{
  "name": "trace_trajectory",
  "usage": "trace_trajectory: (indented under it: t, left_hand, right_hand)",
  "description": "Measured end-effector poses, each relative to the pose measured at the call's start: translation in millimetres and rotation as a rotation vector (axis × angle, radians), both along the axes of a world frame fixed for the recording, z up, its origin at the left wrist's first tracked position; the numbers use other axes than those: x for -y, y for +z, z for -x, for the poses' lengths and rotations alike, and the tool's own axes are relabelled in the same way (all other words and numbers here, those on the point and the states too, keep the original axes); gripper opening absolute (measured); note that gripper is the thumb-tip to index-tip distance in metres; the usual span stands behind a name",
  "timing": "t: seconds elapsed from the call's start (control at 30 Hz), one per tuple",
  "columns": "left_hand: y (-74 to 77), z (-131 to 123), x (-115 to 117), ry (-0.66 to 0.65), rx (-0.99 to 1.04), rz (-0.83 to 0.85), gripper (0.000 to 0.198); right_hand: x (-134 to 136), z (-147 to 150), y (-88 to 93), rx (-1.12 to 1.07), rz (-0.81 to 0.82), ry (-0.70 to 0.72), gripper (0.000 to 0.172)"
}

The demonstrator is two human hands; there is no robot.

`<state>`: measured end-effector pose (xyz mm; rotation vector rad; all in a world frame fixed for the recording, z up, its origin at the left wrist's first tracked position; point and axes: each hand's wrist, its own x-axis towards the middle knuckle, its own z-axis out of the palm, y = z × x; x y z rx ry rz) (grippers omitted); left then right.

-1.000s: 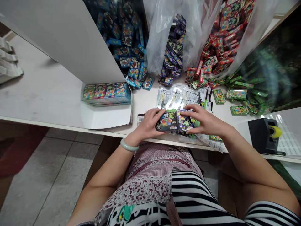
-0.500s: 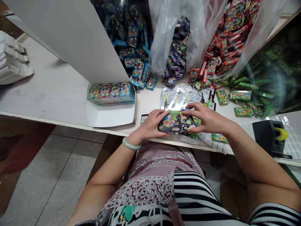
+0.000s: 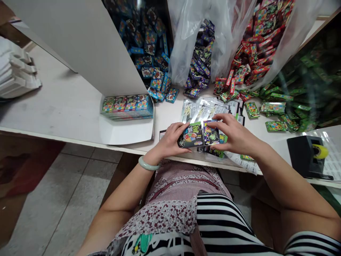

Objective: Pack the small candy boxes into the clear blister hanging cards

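left hand (image 3: 170, 138) closed on the left end of a black packet (image 3: 191, 135), thumb along its near edge. right hand (image 3: 234, 137) gripping the right end, where a small purple box (image 3: 211, 135) sits against the packet. both held just above the near edge of the white table (image 3: 66, 106), over a spread of silvery packets (image 3: 202, 108). farther back, heaps of blue boxes (image 3: 151, 46), purple boxes (image 3: 199, 60), red boxes (image 3: 253, 42), green boxes (image 3: 282, 110). left, an open tray of boxes (image 3: 128, 106); right, a black tape dispenser (image 3: 306, 156).
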<state>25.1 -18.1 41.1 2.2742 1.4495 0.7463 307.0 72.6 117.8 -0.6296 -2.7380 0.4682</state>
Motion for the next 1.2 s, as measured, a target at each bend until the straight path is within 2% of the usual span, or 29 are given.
trace_trajectory:
  t: [0.27,0.4,0.6,0.7,0.83,1.0,1.2]
  left_hand:
    - [-1.0,-4.7,0.8,-0.009,-0.066,-0.131,0.106]
    - [0.4,-2.1,-0.1,0.003,-0.066,-0.109,0.107]
    - [1.0,0.7,-0.3,0.017,-0.029,-0.077,0.108]
    - [-0.2,0.2,-0.8,0.055,-0.034,-0.053,0.108]
    - [0.3,-0.8,-1.6,0.027,-0.035,-0.053,0.108]
    - [1.9,-1.4,-3.7,-0.008,-0.049,-0.126,0.111]
    - [2.8,-2.1,-4.1,-0.015,-0.04,-0.121,0.109]
  right_hand:
    - [1.8,-0.8,-10.2,0.013,-0.021,0.021,0.059]
    - [0.1,2.3,-9.9,0.015,-0.036,0.011,0.057]
    - [1.5,7.7,-9.6,-0.046,-0.049,-0.1,0.06]
    - [1.8,7.2,-11.9,-0.046,-0.017,-0.039,0.063]
    - [1.8,4.1,-10.4,-0.055,-0.015,0.033,0.059]
    - [2.0,2.6,-7.8,-0.062,-0.07,0.024,0.054]
    - [-1.7,2.1,-11.0,-0.056,-0.031,0.071,0.059]
